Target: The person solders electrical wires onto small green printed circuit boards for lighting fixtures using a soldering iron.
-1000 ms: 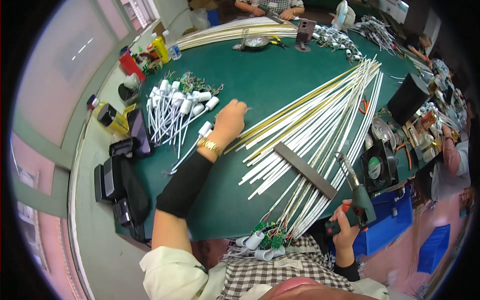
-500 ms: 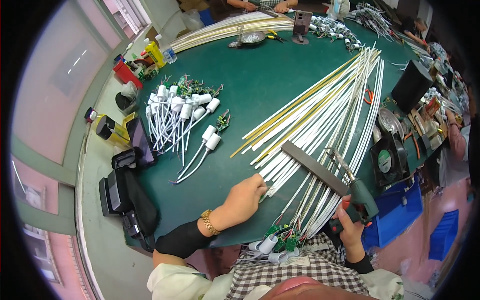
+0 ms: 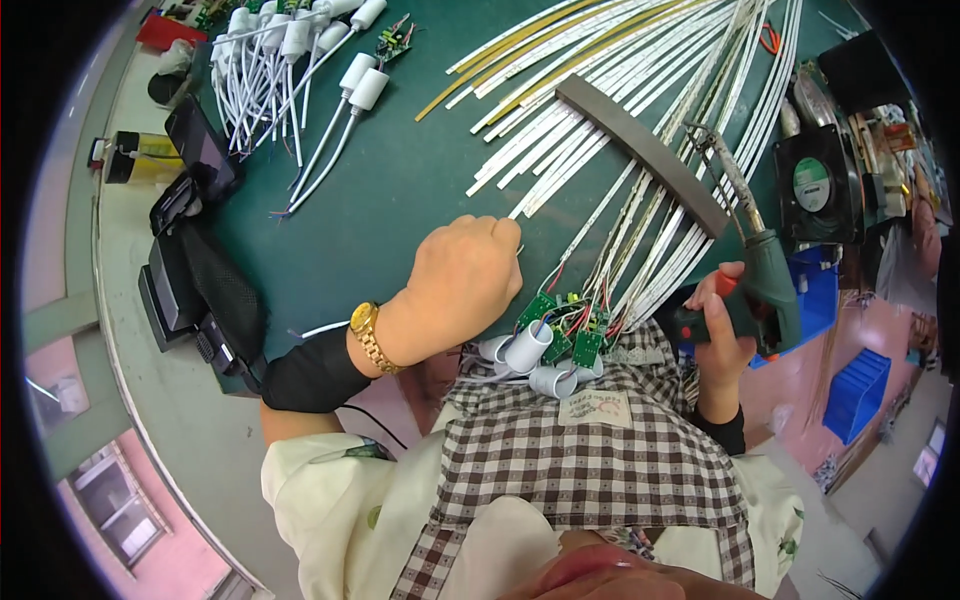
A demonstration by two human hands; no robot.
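Green table fills most of the view, light windowsill along the left, pinkish floor lower right. Person's checked apron at the near edge. Long white strips, a few yellowish, fan over the table, ends spread toward the left; others run down to the near edge. Pile of white cylinders with cables at upper left; two more cabled cylinders lie just apart from it. Blue bin on the floor, right. Dark flat bar lies across the strips. Green soldering gun at right, metal nose up near the bar's lower end. Right hand has its grip wrapped round the gun's handle, by the red trigger. Left hand is over the table, fingers curled just beside a strip end; can't tell what, if anything, that grip holds. Green circuit boards with red wires sit between the hands, by the apron. Gold watch on left wrist.
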